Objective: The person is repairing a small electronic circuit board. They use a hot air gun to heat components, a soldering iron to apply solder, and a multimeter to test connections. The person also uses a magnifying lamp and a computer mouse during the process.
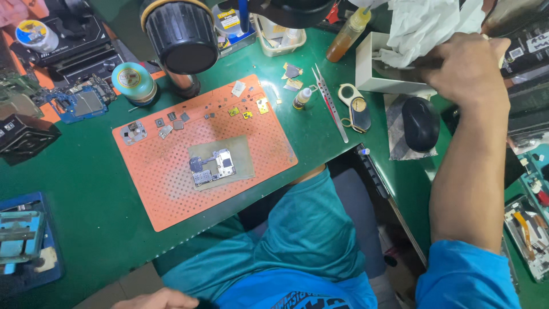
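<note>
My right hand (469,63) reaches far right over green bench (86,189), grip clenched on white tissue (423,26) in white box (372,68). Left hand (157,299) low by lap, grip unclear. Black mouse (420,123) just below box.

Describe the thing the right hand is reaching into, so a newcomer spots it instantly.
Start at the orange perforated mat on the green table, then look to the far right corner. The right hand rests on an open white box; unlike the black mouse beside it, crumpled white tissue spills from it.
</note>
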